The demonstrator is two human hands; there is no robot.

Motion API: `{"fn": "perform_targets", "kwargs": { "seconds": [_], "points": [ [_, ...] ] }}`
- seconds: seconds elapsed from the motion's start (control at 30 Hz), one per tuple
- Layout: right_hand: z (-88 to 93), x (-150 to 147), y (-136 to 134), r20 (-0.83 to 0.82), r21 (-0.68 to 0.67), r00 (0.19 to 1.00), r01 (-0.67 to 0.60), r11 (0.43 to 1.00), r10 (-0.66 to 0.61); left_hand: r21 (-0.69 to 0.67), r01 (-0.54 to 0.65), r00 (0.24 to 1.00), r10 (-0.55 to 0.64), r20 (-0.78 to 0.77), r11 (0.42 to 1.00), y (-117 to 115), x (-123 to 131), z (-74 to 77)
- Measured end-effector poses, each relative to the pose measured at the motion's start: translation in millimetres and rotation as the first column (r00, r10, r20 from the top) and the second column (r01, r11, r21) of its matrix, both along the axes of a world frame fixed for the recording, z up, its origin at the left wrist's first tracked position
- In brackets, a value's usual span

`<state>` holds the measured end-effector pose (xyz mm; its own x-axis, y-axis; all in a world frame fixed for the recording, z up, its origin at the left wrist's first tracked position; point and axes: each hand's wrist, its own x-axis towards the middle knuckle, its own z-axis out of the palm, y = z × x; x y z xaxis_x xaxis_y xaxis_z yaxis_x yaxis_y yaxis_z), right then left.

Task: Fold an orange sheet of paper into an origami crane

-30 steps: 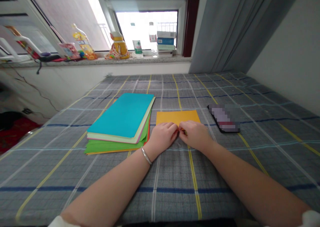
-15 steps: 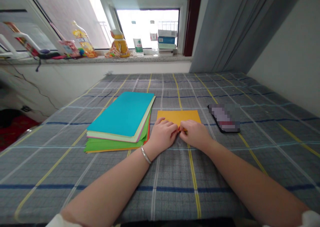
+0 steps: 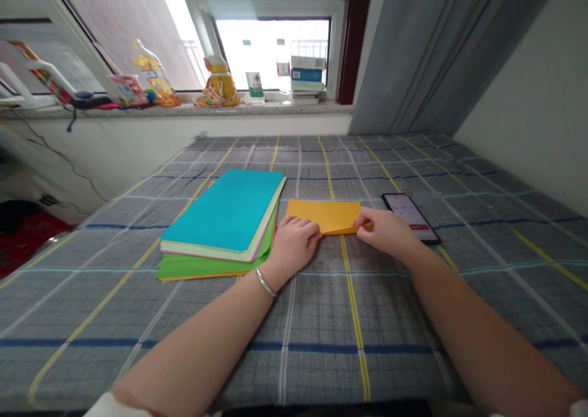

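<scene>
A folded orange paper point(image 3: 325, 215) lies flat on the grey plaid bed sheet point(image 3: 294, 319). My left hand point(image 3: 294, 245), with a silver bracelet at the wrist, rests curled on the paper's near left corner and presses it down. My right hand point(image 3: 386, 233) pinches the paper's near right corner between thumb and fingers. Left of the orange paper sits a stack of coloured paper sheets point(image 3: 225, 221) with a teal sheet on top.
A phone point(image 3: 411, 216) with a lit screen lies just right of my right hand. The window sill point(image 3: 184, 111) at the back holds bottles, a yellow jar and small boxes. A grey curtain point(image 3: 427, 49) hangs at the back right beside a white wall.
My hands were together at the middle of the paper's near edge. They have slid apart along that edge, the right one out to the right corner, the left one slightly left.
</scene>
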<state>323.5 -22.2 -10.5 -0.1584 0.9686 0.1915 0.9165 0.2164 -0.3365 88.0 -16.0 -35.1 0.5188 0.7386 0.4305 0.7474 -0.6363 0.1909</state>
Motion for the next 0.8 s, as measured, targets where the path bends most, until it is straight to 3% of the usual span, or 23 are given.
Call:
{"fn": "perform_targets", "kwargs": {
  "seconds": [0.4, 0.67, 0.73, 0.8],
  "points": [
    [6.3, 16, 0, 0.027, -0.046, 1.0, 0.018, 0.999, -0.016, -0.039, -0.035, 0.999, 0.036, 0.025, 0.999, 2, -1, -2.6],
    [10.7, 16, -1, 0.072, 0.046, 0.989, 0.128, 0.991, -0.131, -0.078, -0.082, 0.992, 0.089, 0.093, 0.994, 6, -1, -6.3],
    [8.9, 10, -1, 0.026, 0.062, 0.995, 0.099, 0.993, -0.101, -0.082, -0.082, 0.991, 0.09, 0.103, 0.993, 6, 0, -6.2],
    [4.6, 1, -2, -0.018, 0.071, 0.999, -0.043, 0.997, 0.045, -0.081, -0.077, 0.99, 0.086, 0.111, 0.994, 5, 0, -5.5]
  ]
}}
